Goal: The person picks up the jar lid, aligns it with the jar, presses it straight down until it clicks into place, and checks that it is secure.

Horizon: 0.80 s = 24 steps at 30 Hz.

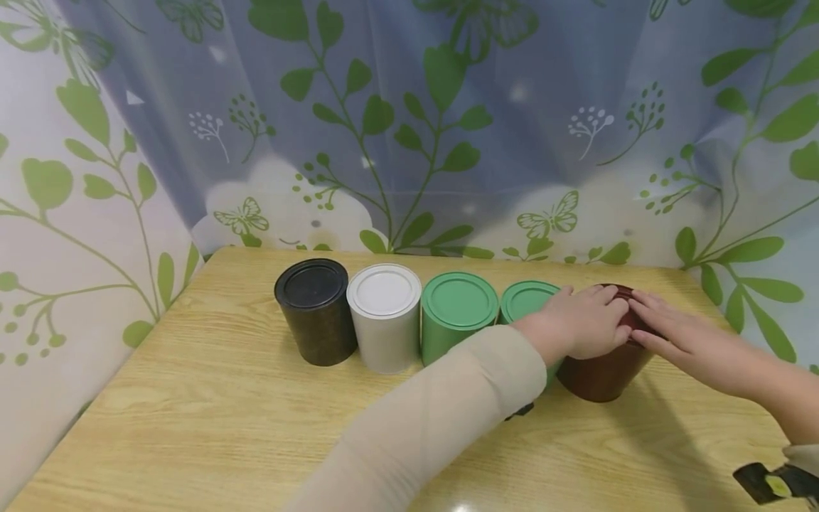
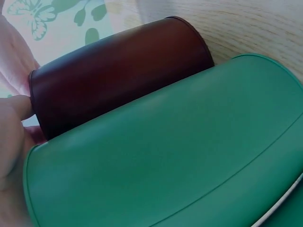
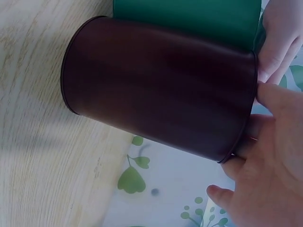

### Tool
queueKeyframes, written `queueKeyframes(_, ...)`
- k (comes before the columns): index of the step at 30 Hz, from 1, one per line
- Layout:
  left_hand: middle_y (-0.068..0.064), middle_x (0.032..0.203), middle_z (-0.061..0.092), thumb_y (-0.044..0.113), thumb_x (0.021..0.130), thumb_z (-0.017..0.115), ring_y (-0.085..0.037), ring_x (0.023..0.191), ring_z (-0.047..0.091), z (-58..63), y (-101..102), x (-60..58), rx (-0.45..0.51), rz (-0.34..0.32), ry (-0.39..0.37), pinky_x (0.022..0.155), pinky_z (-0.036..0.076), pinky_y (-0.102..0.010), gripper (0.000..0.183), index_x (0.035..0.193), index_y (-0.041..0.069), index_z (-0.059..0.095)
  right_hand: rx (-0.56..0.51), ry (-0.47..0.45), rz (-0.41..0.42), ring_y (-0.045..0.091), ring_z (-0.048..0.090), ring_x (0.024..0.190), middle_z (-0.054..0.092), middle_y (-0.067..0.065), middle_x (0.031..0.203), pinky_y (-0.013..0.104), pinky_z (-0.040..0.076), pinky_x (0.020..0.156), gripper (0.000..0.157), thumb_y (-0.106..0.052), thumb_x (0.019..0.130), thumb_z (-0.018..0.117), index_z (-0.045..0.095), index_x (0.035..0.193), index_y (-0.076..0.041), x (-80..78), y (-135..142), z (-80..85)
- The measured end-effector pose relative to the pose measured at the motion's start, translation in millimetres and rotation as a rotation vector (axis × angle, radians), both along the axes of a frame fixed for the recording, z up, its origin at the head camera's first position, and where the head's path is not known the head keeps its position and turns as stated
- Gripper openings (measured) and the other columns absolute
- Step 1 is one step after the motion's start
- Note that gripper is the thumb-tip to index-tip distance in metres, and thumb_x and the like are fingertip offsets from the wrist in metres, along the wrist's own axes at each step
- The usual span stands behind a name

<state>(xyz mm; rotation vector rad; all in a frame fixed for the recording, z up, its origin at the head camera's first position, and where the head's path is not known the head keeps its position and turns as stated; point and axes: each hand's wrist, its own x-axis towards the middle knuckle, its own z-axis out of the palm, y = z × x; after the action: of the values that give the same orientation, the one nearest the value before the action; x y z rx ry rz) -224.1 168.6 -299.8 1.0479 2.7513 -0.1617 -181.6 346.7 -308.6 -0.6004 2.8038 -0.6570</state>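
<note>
At the right end of a row of cans stands a dark red-brown can, upright, with both hands at its top. My left hand reaches over the neighbouring green can and rests its fingers on the brown can's lid. From the right, my right hand lays its nearly straight fingers on the same lid. In the right wrist view the right hand touches the upper rim of the brown can, with the little finger held apart. The lid is mostly covered by the hands.
Further left in the row are another green can, a white can and a black can, all with lids on. They stand on a wood-grain table. Behind it hangs a leaf-patterned curtain.
</note>
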Motion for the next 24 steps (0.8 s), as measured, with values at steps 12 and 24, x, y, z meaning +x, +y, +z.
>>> queueKeyframes(12,0.022,0.151,-0.002,0.054,0.098,0.019,0.003,0.137,-0.003,11.1,1,4.7,-0.047,0.054,-0.068,0.113,0.01,-0.031,0.05,0.146,0.044,0.007,0.043,0.002,0.022,0.047,-0.002,0.135,0.003,0.031,0.149,0.066,-0.009,0.101,0.058,-0.026,0.103,0.035,0.013,0.145,0.007,5.6,0,-1.1)
queueKeyframes(24,0.022,0.151,-0.005,0.052,0.098,0.019,0.002,0.137,-0.005,13.3,4,6.9,-0.092,0.073,-0.077,0.113,0.009,-0.031,0.049,0.145,0.047,0.004,0.074,-0.016,0.034,0.049,0.001,0.135,0.002,0.031,0.149,0.07,-0.008,0.098,0.059,-0.027,0.103,0.036,0.012,0.147,0.004,3.3,-1,1.3)
